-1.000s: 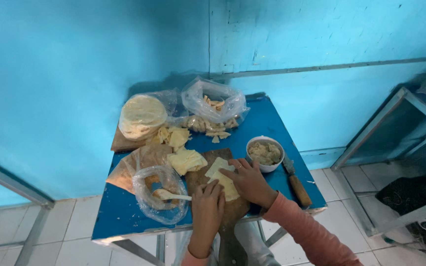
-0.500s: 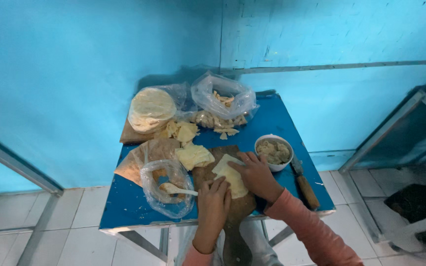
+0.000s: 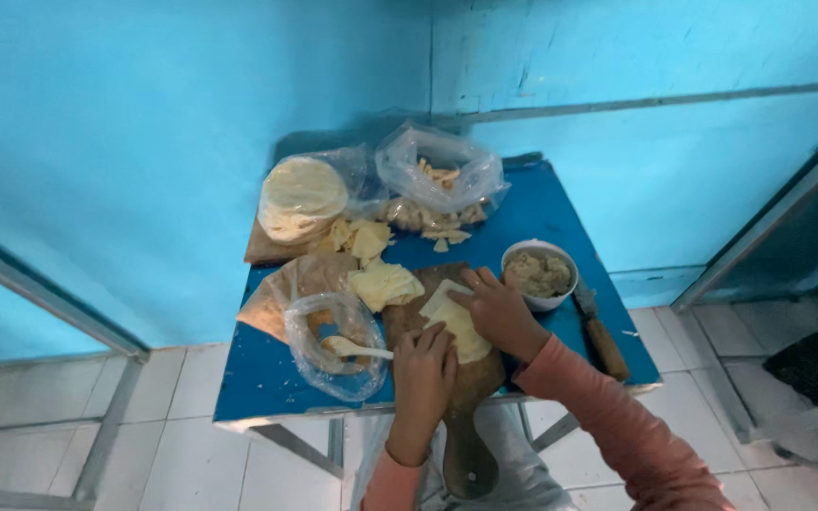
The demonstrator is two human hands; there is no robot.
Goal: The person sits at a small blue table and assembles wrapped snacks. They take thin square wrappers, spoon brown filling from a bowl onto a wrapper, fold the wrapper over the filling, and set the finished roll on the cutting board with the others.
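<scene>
Both hands, left hand (image 3: 423, 364) and right hand (image 3: 496, 310), are pressing flat, fingers spread, on a thin, limp-looking dough sheet (image 3: 456, 322) best lifted by its edges, on a wooden board (image 3: 471, 416).

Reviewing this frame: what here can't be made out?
- Dough sheet on the cutting board, head view: partly covered by the left hand and right hand; its full shape is hidden.
- Bowl filling: too small to identify.
- Spoon bowl end: blurred by its plastic bag.
- Knife blade: too small to judge.
- Board handle: merges with the person's lap below the table.
</scene>
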